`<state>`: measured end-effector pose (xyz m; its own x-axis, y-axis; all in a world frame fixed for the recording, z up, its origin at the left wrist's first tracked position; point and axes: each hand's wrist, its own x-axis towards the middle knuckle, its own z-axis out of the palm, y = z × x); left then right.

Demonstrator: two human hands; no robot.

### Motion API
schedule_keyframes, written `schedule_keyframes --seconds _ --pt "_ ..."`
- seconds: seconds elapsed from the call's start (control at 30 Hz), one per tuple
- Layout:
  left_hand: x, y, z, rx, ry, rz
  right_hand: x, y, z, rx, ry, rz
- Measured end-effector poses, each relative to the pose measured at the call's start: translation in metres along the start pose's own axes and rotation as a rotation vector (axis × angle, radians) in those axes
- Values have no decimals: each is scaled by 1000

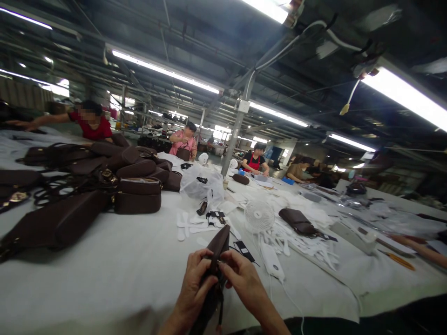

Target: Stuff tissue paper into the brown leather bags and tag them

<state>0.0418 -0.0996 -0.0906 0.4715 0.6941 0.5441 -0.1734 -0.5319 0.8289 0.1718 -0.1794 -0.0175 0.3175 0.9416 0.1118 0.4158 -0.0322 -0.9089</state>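
A dark brown handbag (220, 239) is held up on edge between my two hands, just above the near side of the table. My left hand (196, 279) grips its left side, fingers closed round the edge. On the right side, my right hand (240, 279) pinches the bag near its top opening, where a small shiny bit shows, too small to make out. A dark strap hangs below my hands. Just beyond the bag lie black tags (244, 251) with cords and flat white strips (181, 228).
Brown handbags (139, 195) are heaped at the left. A white fan (259, 216), a white power strip (272, 263), a brown bag (298, 222) and orange-handled scissors (401, 261) lie ahead and right. A post (232, 144) rises beyond. Several people work around the table.
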Motion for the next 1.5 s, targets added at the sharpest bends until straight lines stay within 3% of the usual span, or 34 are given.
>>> schedule_keyframes --seconds 0.07,0.2,0.27,0.43,0.57,0.67,0.8,0.93,1.07,1.2,1.33,1.4,1.5 --pt "-1 -2 -2 38 -27 22 1 -6 -2 -66 -27 -29" --pt "-3 -4 3 66 -29 84 10 -17 -13 -593 11 -324" --pt "-4 -2 9 51 10 85 16 -22 -19 -763 -17 -385" --pt "-9 0 18 -57 86 20 22 -28 -20 -576 -203 -375" --pt "-18 -8 19 -111 97 -81 12 -27 -13 -510 -241 -412" --pt "-21 -10 22 -128 86 -100 8 -25 -15 -464 -261 -356" --pt "-14 -8 24 -156 103 -118 9 -20 -10 -411 -197 -291" --pt "-9 -9 14 -117 120 -97 5 -15 12 -573 -60 -422" --pt "-7 -12 1 -102 79 -50 1 -19 26 -626 -68 -482" --pt "0 -4 -11 -108 11 28 4 -33 10 -526 -153 -405" --pt "7 7 -19 -123 -120 -6 18 -41 -25 -655 -54 -462" --pt "8 6 -20 -114 -102 -1 24 -36 -35 -791 -145 -512" --pt "5 -4 -18 -52 35 10 27 -22 -35 -904 -329 -529"
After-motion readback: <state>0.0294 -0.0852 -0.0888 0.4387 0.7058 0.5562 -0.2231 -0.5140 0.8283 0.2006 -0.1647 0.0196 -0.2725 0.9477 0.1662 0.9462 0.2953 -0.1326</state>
